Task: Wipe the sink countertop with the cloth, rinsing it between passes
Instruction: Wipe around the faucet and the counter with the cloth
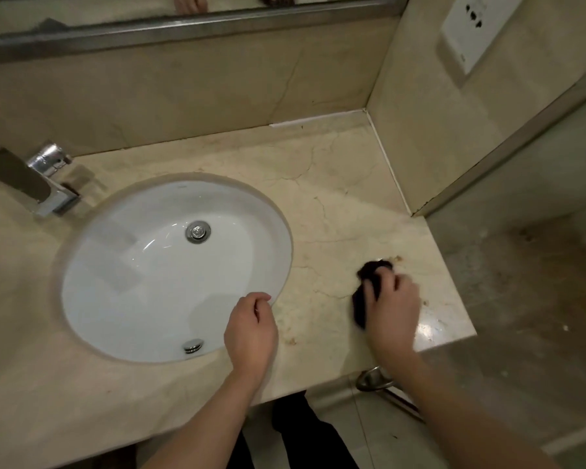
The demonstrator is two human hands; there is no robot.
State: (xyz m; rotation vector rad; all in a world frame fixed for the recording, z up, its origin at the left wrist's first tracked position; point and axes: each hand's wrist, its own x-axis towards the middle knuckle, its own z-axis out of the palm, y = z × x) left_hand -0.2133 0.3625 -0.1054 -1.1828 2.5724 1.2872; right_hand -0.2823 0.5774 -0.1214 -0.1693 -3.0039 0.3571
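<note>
we see the right hand (391, 308) gripping a dark cloth (369, 286), fingers curled over it, pressing it on the counter (335, 204) right of the sink (92, 252), near the counter's right edge. the bunched cloth runs long from near us toward the wall, its far end beside brown specks (396, 258). the left hand (251, 330) hangs loosely curled, holding nothing, at the sink's near right rim. the basin holds 1 drain plug (198, 231); we cannot tell if there is water. a tap (31, 181) stands at left.
</note>
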